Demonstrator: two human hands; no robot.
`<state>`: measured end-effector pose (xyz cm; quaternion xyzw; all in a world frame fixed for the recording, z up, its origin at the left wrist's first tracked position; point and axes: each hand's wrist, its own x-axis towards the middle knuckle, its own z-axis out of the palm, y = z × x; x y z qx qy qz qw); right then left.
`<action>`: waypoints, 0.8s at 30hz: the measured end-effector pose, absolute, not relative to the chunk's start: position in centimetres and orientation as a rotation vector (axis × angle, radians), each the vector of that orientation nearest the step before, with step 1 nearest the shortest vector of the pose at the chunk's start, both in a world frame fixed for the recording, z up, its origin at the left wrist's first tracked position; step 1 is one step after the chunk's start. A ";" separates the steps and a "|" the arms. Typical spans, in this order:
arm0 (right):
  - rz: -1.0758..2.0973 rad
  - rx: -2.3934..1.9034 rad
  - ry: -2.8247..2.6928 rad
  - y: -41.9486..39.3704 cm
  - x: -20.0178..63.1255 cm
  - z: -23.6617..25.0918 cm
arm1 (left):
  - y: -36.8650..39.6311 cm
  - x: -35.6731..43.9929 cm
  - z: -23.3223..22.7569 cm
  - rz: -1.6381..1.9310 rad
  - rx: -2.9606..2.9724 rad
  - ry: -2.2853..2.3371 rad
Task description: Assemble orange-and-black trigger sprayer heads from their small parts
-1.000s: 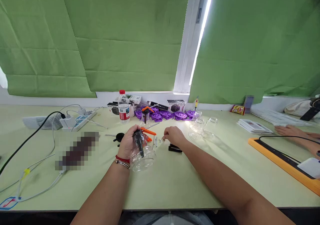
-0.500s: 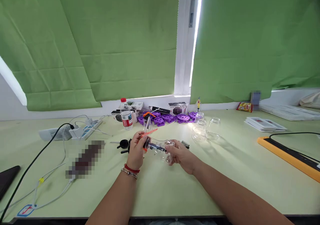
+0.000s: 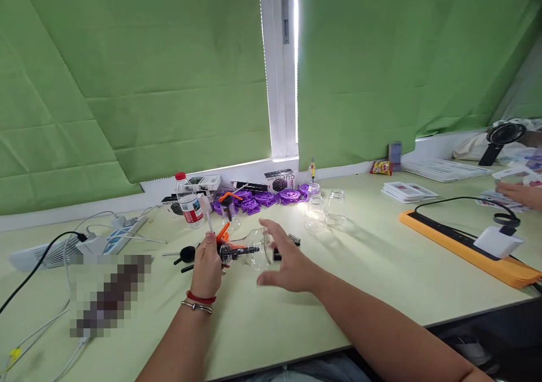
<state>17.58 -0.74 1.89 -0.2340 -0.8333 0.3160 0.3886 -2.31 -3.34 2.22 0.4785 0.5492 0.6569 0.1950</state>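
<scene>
My left hand [image 3: 207, 266] is closed around the neck end of a clear glass bottle [image 3: 257, 251], lying sideways above the table. A black fitting with orange parts [image 3: 223, 234] is at its neck, and a dark rod reaches inside the glass. A thin whitish stick [image 3: 209, 221] rises from my left fingers. Beside the bottle's wide end my right hand [image 3: 292, 266] is open, thumb and fingers spread; whether it touches the glass I cannot tell. Black tools [image 3: 187, 254] lie left of my left hand. A bristled brush [image 3: 293, 239] lies partly hidden behind my right hand.
Behind stand a red-capped water bottle [image 3: 190, 204], purple plastic parts [image 3: 265, 199], a glass bottle with black and orange top [image 3: 227, 204] and several clear glasses [image 3: 336, 208]. An orange-edged board [image 3: 449, 243] and another person's hand [image 3: 523, 194] are at right. Cables and a power strip [image 3: 122, 236] lie left.
My right hand has let go of the bottle's wide end and spread open. The view has turned right, bringing in another person's hand, a small black fan and a white charger.
</scene>
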 end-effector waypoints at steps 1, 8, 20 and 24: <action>1.023 -0.662 -2.027 -0.4 17.5 1.6 | -3.3 -2.4 2.0 1.836 1.375 1.534; 0.642 -0.489 -2.305 -1.2 17.7 2.1 | -2.8 -2.3 2.0 1.813 1.257 1.535; 0.832 -0.706 -2.235 -0.6 17.3 1.6 | -3.0 -2.1 1.5 1.786 1.222 1.604; -0.048 -0.383 -2.416 -1.6 17.7 2.7 | -3.0 -1.9 2.4 1.625 0.926 1.597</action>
